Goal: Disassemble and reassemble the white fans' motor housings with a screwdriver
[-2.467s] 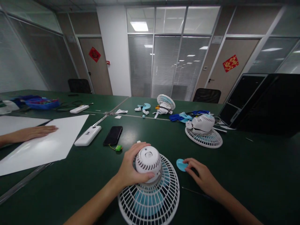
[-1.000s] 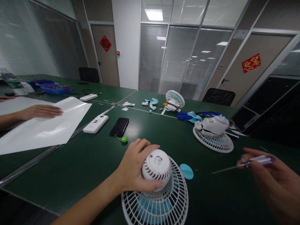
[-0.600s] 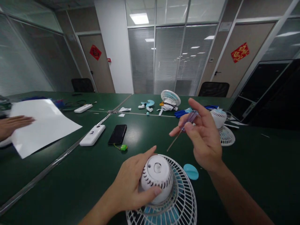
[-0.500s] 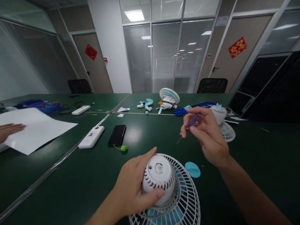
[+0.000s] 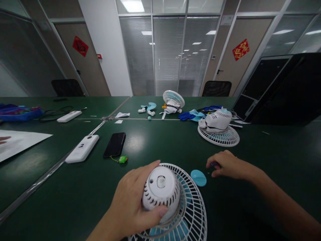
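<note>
A: Why does the white fan (image 5: 163, 179) sit grille-down like that?
B: The grille (image 5: 199, 204) makes a broad foot, I'd judge; with it spread on the surface (image 5: 155, 144), the rounded motor housing faces up, within easy reach.
A: And the left hand (image 5: 132, 197)?
B: It grasps the housing from the left, thumb across the near side, index finger along the far edge; probably that grip is there to stop the fan rocking or turning; the top face is left uncovered.
A: So where is the fan, relative to each hand?
B: Directly in the left hand's hold, touching the palm side; it lies to the left of the right hand (image 5: 222, 164) and nearer the wearer, with a gap between.
A: What is the right hand doing?
B: Its fingers are curled round a dark purple handle (image 5: 215, 164); most of that is hidden, so I can't tell how it points.
A: Anything between them?
B: A light blue disc (image 5: 198, 177), flat beside the grille; whether they touch is unclear; farther out, a second fan (image 5: 218, 122) also rests grille-down, presumably for the same steadiness, and a phone (image 5: 114, 145) lies well clear of the grille.
</note>
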Available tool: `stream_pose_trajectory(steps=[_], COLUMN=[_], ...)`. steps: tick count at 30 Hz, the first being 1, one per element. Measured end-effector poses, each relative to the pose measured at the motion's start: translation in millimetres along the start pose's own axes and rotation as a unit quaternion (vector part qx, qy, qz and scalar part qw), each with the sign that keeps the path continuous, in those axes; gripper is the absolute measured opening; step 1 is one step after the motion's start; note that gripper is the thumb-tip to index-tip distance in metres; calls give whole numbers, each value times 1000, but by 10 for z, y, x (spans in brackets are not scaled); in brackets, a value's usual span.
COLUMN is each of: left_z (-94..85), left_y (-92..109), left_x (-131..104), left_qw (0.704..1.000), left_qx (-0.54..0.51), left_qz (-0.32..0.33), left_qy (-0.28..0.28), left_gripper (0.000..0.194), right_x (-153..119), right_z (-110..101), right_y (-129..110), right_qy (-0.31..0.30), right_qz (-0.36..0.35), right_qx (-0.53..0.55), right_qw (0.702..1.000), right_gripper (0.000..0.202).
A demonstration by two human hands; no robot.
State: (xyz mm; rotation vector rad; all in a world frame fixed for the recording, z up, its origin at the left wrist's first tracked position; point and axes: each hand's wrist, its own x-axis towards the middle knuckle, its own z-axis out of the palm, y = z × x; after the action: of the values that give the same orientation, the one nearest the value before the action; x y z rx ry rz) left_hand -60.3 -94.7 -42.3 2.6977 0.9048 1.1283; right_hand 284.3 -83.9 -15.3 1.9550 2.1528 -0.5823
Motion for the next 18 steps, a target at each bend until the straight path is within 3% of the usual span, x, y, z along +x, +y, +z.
stream_pose_trajectory(steps=[5, 10, 14, 18], left_z=[-7, -12, 1, 49], left_y=[21, 18, 22, 76], left_x=[32, 34, 27, 45], left_qw=[1000, 1000, 1000, 1000], left_qx=[4, 9, 18, 22], left_qz=[6, -3, -2, -6], left_qy=[1, -6, 0, 19], left_gripper=[67, 69, 69, 67], right_x=[85, 110, 71, -19], right_z=[160, 187, 58, -222], right_y=[-41, -30, 3, -213], right_qy=[20, 48, 70, 180], right_qz=[-81, -87, -113, -208], right_qx=[16, 32, 63, 163], right_qw=[996, 995, 989, 948], right_gripper=[14, 16, 22, 27])
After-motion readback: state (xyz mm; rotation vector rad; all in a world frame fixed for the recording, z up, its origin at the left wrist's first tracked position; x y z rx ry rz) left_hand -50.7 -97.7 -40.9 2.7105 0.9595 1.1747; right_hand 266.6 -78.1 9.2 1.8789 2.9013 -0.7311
